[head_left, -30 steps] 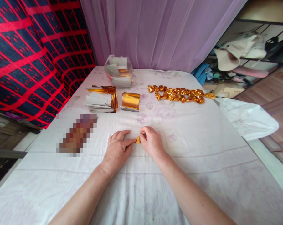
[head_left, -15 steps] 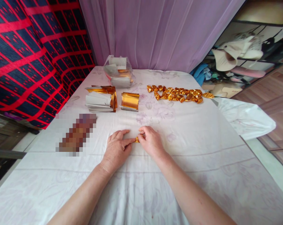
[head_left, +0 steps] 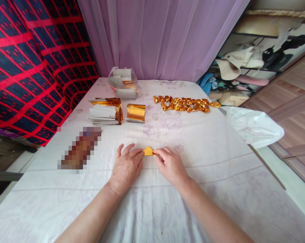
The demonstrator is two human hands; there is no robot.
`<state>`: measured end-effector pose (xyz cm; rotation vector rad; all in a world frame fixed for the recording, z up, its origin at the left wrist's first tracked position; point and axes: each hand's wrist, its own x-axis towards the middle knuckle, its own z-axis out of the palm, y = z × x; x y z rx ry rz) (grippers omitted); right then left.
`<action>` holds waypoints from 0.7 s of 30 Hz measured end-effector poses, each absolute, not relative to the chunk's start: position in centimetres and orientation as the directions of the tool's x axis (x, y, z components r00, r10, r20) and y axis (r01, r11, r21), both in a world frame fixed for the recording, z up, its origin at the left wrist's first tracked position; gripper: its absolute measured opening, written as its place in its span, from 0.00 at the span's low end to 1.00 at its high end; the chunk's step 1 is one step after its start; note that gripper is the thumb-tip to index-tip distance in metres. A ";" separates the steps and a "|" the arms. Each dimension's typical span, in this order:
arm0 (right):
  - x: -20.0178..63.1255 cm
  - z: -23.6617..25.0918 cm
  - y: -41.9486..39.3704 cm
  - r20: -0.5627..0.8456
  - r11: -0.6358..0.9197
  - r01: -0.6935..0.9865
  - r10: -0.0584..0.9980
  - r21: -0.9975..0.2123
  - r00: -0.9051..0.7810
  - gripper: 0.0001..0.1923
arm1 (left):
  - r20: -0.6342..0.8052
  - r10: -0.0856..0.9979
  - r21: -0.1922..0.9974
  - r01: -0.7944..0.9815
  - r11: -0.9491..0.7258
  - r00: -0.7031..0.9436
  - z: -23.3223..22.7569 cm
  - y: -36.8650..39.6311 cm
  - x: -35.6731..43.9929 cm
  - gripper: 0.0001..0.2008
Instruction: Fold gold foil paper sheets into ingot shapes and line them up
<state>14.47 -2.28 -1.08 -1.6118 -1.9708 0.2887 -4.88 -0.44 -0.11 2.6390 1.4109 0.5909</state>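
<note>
Nearest the camera, both forearms extend over the white bedsheet [head_left: 218,189], which carries a faint floral print. The left hand [head_left: 126,167] rests palm down on the sheet, fingers spread, with its fingertips pressing the left end of a small gold paper piece [head_left: 148,151]. The right hand [head_left: 170,165] pinches the right end of the same piece between thumb and forefinger. The piece lies on the sheet between the two hands, at the centre of the view.

Compared with one second ago, more of the gold paper piece is exposed: earlier only a narrow gold sliver showed between the fingers, now a wider, rounded-triangular face is visible. The right hand has drawn slightly to the right and lower, and its fingers have flattened. The left hand remains in nearly the same place. The camera has tilted a little, so all far objects sit slightly left of their earlier positions.

To the left of the hands lies a blurred patch [head_left: 79,148]; its content cannot be told. Farther away, a stack of white and gold sheets [head_left: 104,114] sits beside a smaller gold stack [head_left: 136,113]. To the right, a row of folded gold pieces [head_left: 185,104] lies on the sheet. Behind the stacks stands a clear plastic bag [head_left: 123,82]. A purple curtain [head_left: 162,37] hangs at the far edge.
</note>
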 end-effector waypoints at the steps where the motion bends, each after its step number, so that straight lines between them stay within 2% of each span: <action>1: 14.4 -1.1 -2.7 0.288 0.257 0.847 0.949 -0.465 -0.130 0.10 | 0.299 0.812 0.247 0.781 -0.574 0.502 0.0 -0.6 -4.7 0.13; 4: 14.3 -1.3 -3.1 0.302 0.269 0.879 0.941 -0.393 -0.153 0.12 | 0.290 0.802 0.238 0.773 -0.589 0.522 0.4 -1.3 -4.2 0.12; 7: 14.7 -1.6 -2.7 0.332 0.297 0.875 0.928 -0.383 -0.170 0.12 | 0.266 0.787 0.260 0.745 -0.614 0.556 0.4 -2.0 -3.8 0.12; 13: 15.9 -2.0 -1.3 0.368 0.327 0.787 0.919 -0.522 -0.138 0.09 | 0.163 0.755 0.341 0.681 -0.648 0.636 -0.2 -2.5 -3.3 0.15; 16: 15.9 -1.9 -0.7 0.328 0.280 0.795 0.938 -0.538 -0.108 0.07 | 0.119 0.755 0.358 0.682 -0.638 0.644 -0.3 -2.3 -3.4 0.16; 21: 14.8 -1.4 -0.3 0.237 0.136 0.875 0.971 -0.464 -0.026 0.05 | 0.092 0.755 0.329 0.696 -0.638 0.649 -0.2 -2.3 -3.3 0.18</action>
